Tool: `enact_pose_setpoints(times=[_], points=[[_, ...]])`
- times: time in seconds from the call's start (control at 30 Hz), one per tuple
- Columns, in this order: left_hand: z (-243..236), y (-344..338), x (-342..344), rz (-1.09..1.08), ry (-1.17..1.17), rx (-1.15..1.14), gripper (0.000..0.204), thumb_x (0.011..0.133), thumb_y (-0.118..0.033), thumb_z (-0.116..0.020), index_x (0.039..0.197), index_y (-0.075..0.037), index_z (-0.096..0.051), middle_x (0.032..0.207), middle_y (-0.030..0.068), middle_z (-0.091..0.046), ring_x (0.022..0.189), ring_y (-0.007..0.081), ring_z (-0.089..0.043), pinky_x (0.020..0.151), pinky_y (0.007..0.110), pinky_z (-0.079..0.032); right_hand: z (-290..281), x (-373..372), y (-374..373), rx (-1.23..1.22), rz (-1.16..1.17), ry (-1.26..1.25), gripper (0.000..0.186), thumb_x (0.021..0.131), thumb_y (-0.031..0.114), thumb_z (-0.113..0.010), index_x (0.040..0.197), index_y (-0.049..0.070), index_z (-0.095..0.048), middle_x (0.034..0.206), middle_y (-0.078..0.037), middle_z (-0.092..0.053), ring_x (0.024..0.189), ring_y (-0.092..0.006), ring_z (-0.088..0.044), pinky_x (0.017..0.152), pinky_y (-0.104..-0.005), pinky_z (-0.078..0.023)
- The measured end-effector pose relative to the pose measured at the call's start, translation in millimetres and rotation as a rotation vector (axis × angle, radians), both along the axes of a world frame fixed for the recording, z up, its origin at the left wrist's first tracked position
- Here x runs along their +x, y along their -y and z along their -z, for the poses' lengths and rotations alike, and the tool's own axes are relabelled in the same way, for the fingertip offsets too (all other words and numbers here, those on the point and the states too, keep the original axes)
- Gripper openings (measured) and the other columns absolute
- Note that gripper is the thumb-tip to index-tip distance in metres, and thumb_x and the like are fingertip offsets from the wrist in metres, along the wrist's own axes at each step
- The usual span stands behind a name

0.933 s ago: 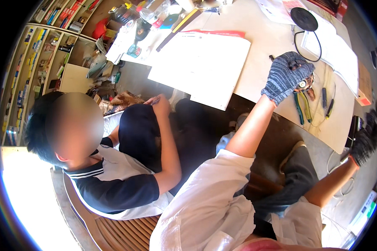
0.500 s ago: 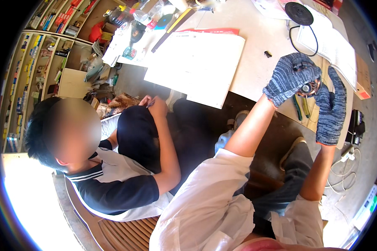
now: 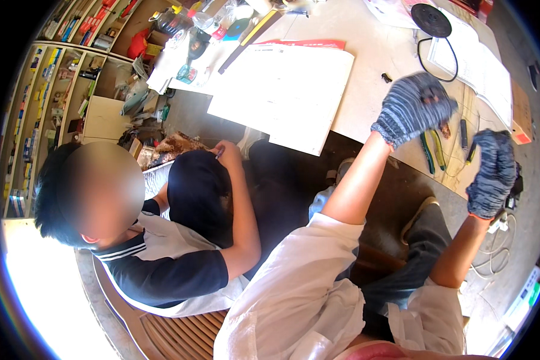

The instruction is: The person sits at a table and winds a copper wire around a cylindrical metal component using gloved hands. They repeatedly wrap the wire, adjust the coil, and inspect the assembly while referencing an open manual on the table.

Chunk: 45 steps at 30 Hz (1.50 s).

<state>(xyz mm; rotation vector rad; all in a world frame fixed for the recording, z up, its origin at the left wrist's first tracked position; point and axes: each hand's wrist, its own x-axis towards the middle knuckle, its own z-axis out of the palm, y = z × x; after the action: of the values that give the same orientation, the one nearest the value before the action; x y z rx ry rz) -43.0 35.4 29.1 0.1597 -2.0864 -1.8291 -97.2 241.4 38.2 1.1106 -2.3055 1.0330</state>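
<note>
Both my hands wear grey knit gloves. My left hand (image 3: 415, 108) is raised over the edge of the white table (image 3: 366, 90), its fingers closed round a small brown metal part (image 3: 444, 128) that sticks out below them. My right hand (image 3: 492, 173) hangs just right of and below it, fingers curled into a loose fist with nothing visible inside. The two hands are a short gap apart. Pliers with green and yellow handles (image 3: 432, 150) lie on the table directly behind my hands.
A large white sheet with a red edge (image 3: 282, 87) covers the table's middle. A black disc with a cable (image 3: 431, 19) lies at the far end. Another person (image 3: 180, 240) sits close on my left. Stocked shelves (image 3: 48, 96) line the left wall.
My right hand swung up from the lower right to meet my left hand, then dropped slightly and curled. My left hand stayed raised, holding the small part.
</note>
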Motion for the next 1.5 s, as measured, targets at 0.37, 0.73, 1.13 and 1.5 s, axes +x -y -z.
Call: enact_pose_setpoints(times=[0.37,0.73,1.13,1.5], points=[[0.7,-25.5,5.8,0.204,-0.391,0.418,0.025,0.077,-0.015,-0.069,0.098,-0.004,-0.061,0.089,0.0049,-0.063,0.077,0.0147,-0.062,0.071,0.028,-0.051,17.2,-53.7,-67.3,0.101,0.358,-0.242,0.039,0.082,-0.001,-0.048,0.121,0.004,-0.052,0.117,-0.008,-0.059,0.105,-0.0204,-0.055,0.095,-0.0303,-0.04],[22.4,-18.5,-20.3,0.141,-0.301,1.144,0.02,0.088,-0.021,-0.055,0.087,-0.001,-0.057,0.075,0.0121,-0.061,0.06,0.022,-0.06,0.052,0.03,-0.052,-23.8,-22.5,-35.6,-0.377,0.346,0.143,0.018,0.084,0.007,-0.057,0.1,0.003,-0.065,0.093,-0.007,-0.065,0.088,-0.0157,-0.059,0.084,-0.0282,-0.043],[34.9,-27.7,-19.3,-0.186,-0.291,0.614,0.026,0.084,-0.022,-0.061,0.099,-0.001,-0.06,0.089,0.008,-0.062,0.079,0.0174,-0.06,0.069,0.03,-0.051,-22.4,10.6,14.3,-0.35,-0.004,0.473,0.032,0.084,0.01,-0.06,0.116,0.007,-0.057,0.099,-0.008,-0.063,0.074,-0.0166,-0.059,0.072,-0.0286,-0.048],[30.0,-30.9,-16.1,-0.162,-0.24,0.465,0.034,0.086,-0.032,-0.06,0.097,0.0,-0.059,0.086,0.0105,-0.062,0.072,0.02,-0.063,0.06,0.03,-0.054,-12.5,-4.8,14.2,0.078,-0.064,0.057,0.011,0.076,0.007,-0.064,0.085,0.002,-0.062,0.082,-0.013,-0.062,0.077,-0.0296,-0.058,0.078,-0.0358,-0.046]])
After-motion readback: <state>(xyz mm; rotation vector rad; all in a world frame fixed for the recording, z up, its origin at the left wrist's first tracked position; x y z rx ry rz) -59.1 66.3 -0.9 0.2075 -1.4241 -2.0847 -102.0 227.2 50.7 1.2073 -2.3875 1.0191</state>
